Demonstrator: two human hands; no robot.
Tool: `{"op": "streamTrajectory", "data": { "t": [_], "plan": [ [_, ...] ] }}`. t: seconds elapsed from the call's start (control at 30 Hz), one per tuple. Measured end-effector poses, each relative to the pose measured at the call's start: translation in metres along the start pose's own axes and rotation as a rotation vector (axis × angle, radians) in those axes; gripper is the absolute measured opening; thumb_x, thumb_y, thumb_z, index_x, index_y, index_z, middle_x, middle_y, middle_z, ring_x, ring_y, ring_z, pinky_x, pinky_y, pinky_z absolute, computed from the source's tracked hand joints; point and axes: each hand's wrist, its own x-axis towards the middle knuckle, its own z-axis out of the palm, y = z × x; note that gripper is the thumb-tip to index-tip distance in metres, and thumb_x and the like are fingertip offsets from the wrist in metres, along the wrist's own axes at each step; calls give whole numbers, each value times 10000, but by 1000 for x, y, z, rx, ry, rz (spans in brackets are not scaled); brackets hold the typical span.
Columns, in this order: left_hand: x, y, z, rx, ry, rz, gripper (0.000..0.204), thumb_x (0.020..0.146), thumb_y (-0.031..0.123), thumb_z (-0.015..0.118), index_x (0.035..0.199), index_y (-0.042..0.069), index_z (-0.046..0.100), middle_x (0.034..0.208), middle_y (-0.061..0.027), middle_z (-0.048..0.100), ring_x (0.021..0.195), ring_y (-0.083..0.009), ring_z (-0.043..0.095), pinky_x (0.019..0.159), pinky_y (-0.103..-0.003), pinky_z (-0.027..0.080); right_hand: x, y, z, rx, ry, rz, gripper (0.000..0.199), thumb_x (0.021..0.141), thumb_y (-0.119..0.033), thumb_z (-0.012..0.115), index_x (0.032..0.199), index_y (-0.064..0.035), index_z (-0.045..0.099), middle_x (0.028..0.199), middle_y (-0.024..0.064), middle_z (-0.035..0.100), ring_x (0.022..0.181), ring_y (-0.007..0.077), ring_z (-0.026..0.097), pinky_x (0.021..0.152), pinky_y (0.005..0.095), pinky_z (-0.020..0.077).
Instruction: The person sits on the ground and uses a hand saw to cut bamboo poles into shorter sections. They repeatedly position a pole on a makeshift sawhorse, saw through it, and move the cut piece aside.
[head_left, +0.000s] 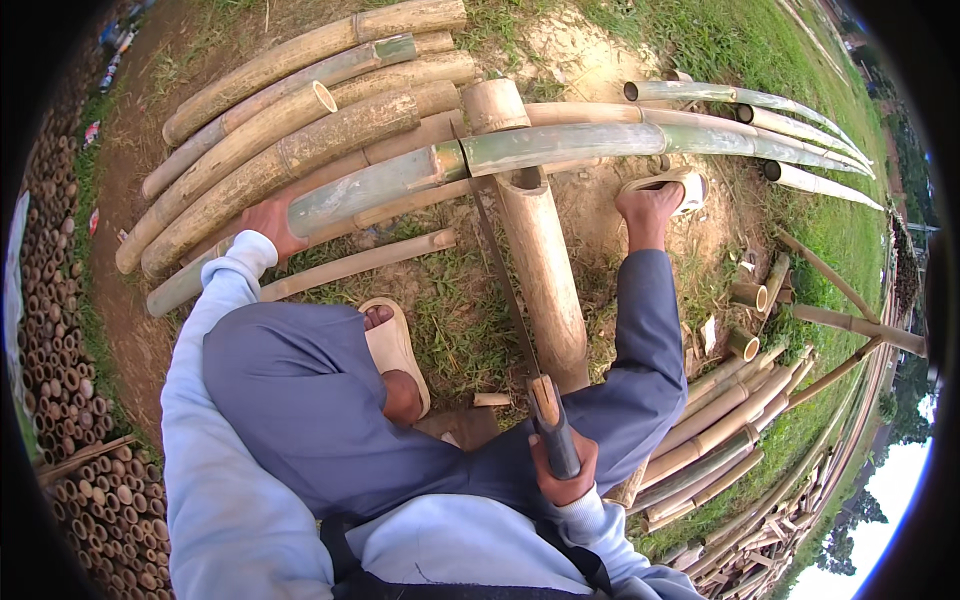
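Observation:
A long greenish bamboo pole (570, 145) lies across a thick bamboo log (545, 270) in front of me. My right hand (566, 468) is closed round the dark handle of a hand saw (505, 285). The saw's blade stretches away from me, and its far part sits in a cut across the pole, just left of the log. On the left, my left hand (272, 228) grips the near section of bamboo (365, 190), left of the cut. Its fingers are partly hidden by the bamboo.
Several cut bamboo lengths (290, 145) lie at the far left. A thinner bamboo piece (360, 262) rests near my left sandal (395, 345). More bamboo pieces (715, 430) are heaped at the right, below a pole frame (850, 322). Many bamboo ends (70, 340) are stacked along the left edge.

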Motion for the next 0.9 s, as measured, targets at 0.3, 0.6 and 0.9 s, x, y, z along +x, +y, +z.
{"op": "streamTrajectory", "data": {
  "t": [0.3, 0.6, 0.9],
  "plan": [
    [8, 12, 2, -40, 67, 67, 740, 630, 374, 838, 1292, 113, 634, 1099, -223, 717, 1044, -388, 687, 947, -463, 538, 155, -6, 50, 103, 53, -124, 193, 857, -64, 713, 1025, 21, 669, 725, 156, 630, 646, 193, 613, 652, 349, 497],
    [8, -2, 11, -45, 42, 44, 706, 630, 350, 809, 1274, 112, 645, 1070, -221, 726, 1003, -391, 698, 923, -463, 546, 29, -2, 13, -5, 108, -125, 223, 816, -6, 708, 1038, 14, 706, 794, 167, 697, 751, 228, 732, 711, 321, 540],
    [8, -5, 4, 3, 68, 70, 808, 627, 366, 817, 1357, 104, 591, 1077, -222, 725, 1028, -397, 692, 950, -485, 528, 70, 13, 39, 100, 82, -86, 152, 847, -44, 707, 988, 6, 680, 737, 140, 653, 664, 177, 659, 673, 319, 518]
  ]
}}
